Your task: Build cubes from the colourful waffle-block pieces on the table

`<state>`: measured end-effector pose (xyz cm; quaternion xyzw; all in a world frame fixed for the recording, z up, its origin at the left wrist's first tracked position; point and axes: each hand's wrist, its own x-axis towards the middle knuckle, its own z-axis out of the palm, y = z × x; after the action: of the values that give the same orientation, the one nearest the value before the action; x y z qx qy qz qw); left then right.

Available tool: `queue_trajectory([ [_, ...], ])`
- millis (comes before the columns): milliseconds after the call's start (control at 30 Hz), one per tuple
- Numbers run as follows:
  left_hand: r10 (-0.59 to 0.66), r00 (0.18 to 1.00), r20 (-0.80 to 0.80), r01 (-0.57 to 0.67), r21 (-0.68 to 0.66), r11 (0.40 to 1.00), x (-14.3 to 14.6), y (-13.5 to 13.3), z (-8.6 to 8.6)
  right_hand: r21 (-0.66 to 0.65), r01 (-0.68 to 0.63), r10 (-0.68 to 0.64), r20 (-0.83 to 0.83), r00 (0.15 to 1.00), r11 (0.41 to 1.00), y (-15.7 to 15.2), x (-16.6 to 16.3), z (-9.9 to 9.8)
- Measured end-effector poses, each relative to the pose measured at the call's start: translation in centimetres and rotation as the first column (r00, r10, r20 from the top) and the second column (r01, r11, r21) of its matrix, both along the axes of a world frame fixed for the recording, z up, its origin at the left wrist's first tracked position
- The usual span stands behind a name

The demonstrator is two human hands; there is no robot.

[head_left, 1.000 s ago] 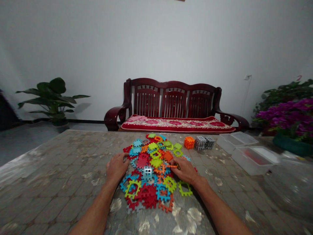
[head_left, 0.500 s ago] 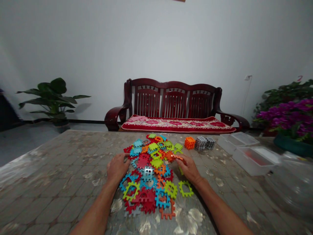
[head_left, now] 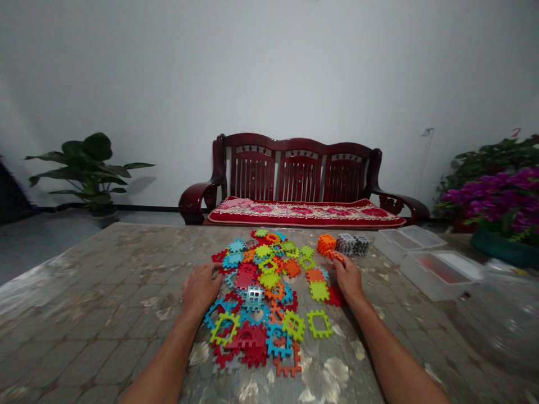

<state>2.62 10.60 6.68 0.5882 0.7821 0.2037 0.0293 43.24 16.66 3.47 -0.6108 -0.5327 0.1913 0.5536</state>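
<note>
A pile of flat, notched plastic building tiles (head_left: 268,280) in red, blue, green and orange spreads over the middle of the table. My left hand (head_left: 202,287) rests at the pile's left edge, fingers loosely bent and apart beside some red tiles, with nothing seen in it. Pinched in my right hand (head_left: 348,279) is an orange tile (head_left: 336,256), just in front of the orange stack (head_left: 326,243). Left of my right wrist lie a light green tile (head_left: 319,290) and a red tile (head_left: 336,296), the red one partly hidden.
Grey tile stacks (head_left: 352,244) stand right of the orange one. Further right are clear plastic boxes (head_left: 438,275) and a crumpled clear bag (head_left: 505,314). A wooden bench (head_left: 298,168) stands behind the table (head_left: 126,292). Purple flowers (head_left: 501,196) are at the far right.
My right hand has moved right and away from the pile, carrying the orange tile to the orange stack. Tiles it covered now show. My left hand has hardly moved.
</note>
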Motion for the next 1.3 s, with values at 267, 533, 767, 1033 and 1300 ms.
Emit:
queue_trajectory([
  [267,-0.004,1.000,0.002,0.004,-0.012,1.000,-0.1,0.0,0.0,-0.069,0.056,-0.024,0.396,0.918,0.996,0.1,2.7,-1.2],
  [533,-0.007,1.000,-0.002,0.007,-0.011,1.000,-0.1,0.1,-0.1,-0.137,0.155,-0.092,0.380,0.920,0.978,-0.1,3.4,-1.4],
  [767,-0.005,1.000,-0.016,0.005,-0.001,1.000,-0.4,0.4,-0.6,-0.171,0.196,-0.066,0.568,0.820,0.966,-1.3,2.5,-0.2],
  [1033,-0.016,1.000,-0.012,0.016,0.000,1.000,-0.5,0.4,-0.6,-0.167,0.225,-0.053,0.680,0.731,0.960,-1.7,2.2,0.2],
  [1300,-0.003,1.000,0.010,0.003,-0.004,1.000,-0.4,0.5,-0.6,-0.137,0.241,-0.084,0.684,0.724,0.961,-1.6,2.4,-0.3],
])
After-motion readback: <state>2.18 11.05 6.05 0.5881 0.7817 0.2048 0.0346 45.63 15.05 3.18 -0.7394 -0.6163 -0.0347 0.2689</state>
